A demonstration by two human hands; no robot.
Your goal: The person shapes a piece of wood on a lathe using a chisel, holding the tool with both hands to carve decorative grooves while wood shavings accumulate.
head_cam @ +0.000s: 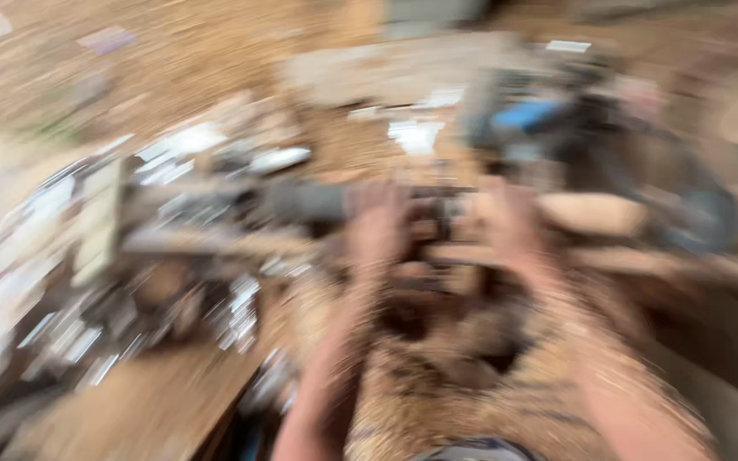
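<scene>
The view is heavily blurred by motion. Both my forearms reach forward over a heap of wood shavings (437,384). My left hand (377,226) and my right hand (510,226) sit close together at a dark machine part (437,205) in the middle of the view, which seems to carry a pale wooden piece (591,213) running off to the right. Whether either hand grips anything is lost in the blur.
A blue and dark machine body (548,119) stands behind my right hand. Metal tools and shiny parts (172,248) crowd the bench at the left. A wooden board (130,410) lies at the lower left. Sawdust covers the floor and surfaces beyond.
</scene>
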